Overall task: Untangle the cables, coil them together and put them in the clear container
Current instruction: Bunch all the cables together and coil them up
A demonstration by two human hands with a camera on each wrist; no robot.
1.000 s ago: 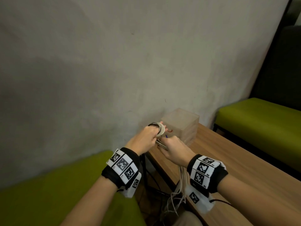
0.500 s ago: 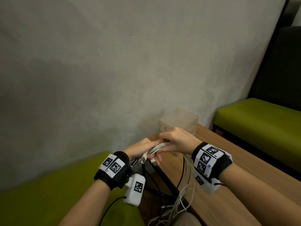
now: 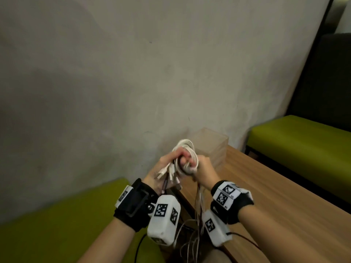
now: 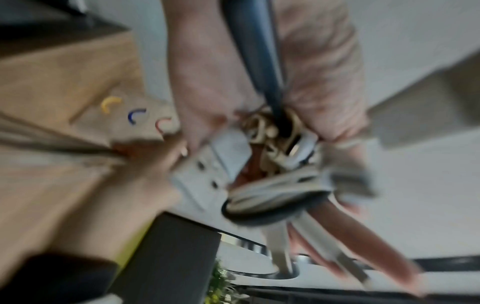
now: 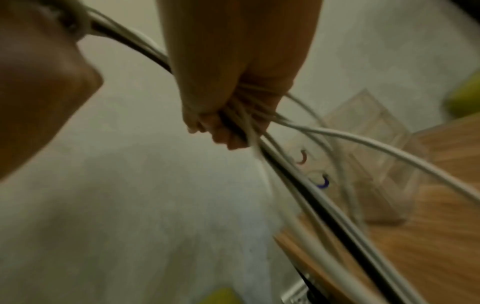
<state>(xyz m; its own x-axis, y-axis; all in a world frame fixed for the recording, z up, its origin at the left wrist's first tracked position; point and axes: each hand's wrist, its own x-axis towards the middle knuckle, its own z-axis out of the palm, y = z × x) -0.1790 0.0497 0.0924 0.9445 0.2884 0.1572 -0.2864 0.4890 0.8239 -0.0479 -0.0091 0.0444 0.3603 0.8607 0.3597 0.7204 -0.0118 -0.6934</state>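
Both the left hand [image 3: 163, 168] and right hand [image 3: 204, 168] grip the cables [image 3: 185, 149] before the clear container [image 3: 214, 147].

A wooden table [image 3: 284, 202] is set against a grey wall. A clear container [image 3: 214, 147] is stood on its far corner, beside the wall. Small curved pieces in yellow [image 4: 110, 103], blue [image 4: 135, 115] and red [image 4: 163, 123] are seen beside the container.
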